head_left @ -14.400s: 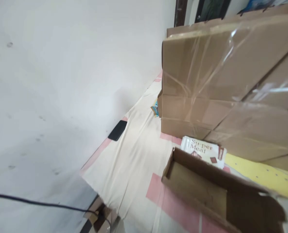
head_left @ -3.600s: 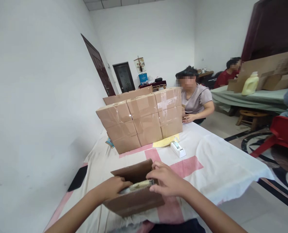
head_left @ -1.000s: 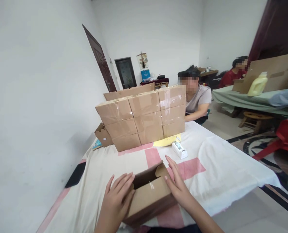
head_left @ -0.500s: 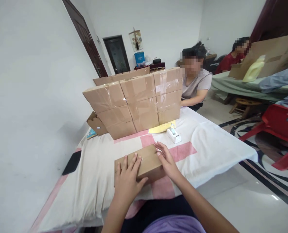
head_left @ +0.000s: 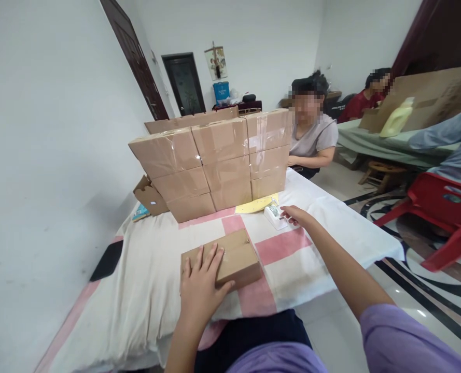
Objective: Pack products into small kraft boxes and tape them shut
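Note:
A closed brown cardboard box (head_left: 234, 254) lies near the table's front edge. My left hand (head_left: 204, 274) rests flat on its left part, fingers spread, thumb along the near side. Beyond the box stands a small white tape dispenser (head_left: 272, 218) with a greenish roll. My right hand (head_left: 295, 215) is at its right end, fingers bent and pressed together against it; what exactly the fingertips pinch is too small to make out. Behind the dispenser lies a flat yellow piece (head_left: 254, 206) on the cloth.
Taped cardboard boxes (head_left: 226, 160) form a stacked wall across the table's far side. An opened carton (head_left: 149, 199) and a black flat object (head_left: 107, 260) are at left. A co-worker (head_left: 315, 134) sits behind the stack; a red chair (head_left: 444, 207) stands right.
My right hand has left the box's right end and moved forward and right to the tape dispenser. My left hand stays on the box.

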Motion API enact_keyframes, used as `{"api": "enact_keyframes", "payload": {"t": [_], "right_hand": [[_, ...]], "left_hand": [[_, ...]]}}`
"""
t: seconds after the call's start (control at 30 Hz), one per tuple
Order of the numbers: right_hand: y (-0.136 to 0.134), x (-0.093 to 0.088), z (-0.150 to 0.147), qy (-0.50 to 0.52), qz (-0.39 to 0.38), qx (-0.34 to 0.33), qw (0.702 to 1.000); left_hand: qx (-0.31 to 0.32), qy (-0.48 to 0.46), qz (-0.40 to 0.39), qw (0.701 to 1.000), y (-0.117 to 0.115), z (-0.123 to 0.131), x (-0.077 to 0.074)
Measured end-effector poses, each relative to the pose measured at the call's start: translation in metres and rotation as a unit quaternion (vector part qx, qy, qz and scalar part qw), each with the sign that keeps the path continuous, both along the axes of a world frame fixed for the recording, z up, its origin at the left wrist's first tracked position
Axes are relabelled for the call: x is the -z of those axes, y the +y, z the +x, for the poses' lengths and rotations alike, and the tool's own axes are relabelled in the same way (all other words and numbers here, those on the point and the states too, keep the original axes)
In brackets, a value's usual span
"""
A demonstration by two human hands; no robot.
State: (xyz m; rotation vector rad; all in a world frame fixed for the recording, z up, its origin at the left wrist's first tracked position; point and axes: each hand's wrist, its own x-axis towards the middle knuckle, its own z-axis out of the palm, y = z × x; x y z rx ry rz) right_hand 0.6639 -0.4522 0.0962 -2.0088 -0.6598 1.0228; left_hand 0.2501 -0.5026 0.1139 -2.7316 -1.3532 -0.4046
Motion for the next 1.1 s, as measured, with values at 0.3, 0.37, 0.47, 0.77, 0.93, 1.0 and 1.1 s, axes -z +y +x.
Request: {"api": "enact_keyframes", "payload": {"t": [0.3,0.37,0.47,0.77,0.93,1.0,1.1], "right_hand": [[0.016,-0.001,-0.006,0.043,-0.064,0.014,0.997],[0.017,0.001,-0.008,0.050,-0.067,0.019,0.996],[0.017,0.005,-0.009,0.059,-0.065,0.030,0.996],[0.017,0.019,-0.011,0.084,-0.004,0.068,0.994],[0.010,0.024,-0.016,0.093,0.040,0.071,0.992],[0.004,0.025,-0.018,0.096,0.057,0.071,0.991],[-0.002,0.028,-0.022,0.099,0.087,0.071,0.989]], "left_hand": [[-0.005,-0.008,0.000,1.000,-0.001,0.000,-0.001],[-0.004,-0.008,-0.002,1.000,-0.001,0.000,-0.001],[-0.003,-0.009,-0.006,1.000,-0.002,0.000,-0.002],[-0.006,-0.006,-0.006,1.000,-0.003,0.000,-0.005],[-0.005,-0.010,0.000,1.000,-0.003,0.000,-0.003],[-0.005,-0.012,0.003,1.000,-0.003,-0.001,-0.002],[-0.004,-0.015,0.005,1.000,-0.003,0.000,-0.002]]}}
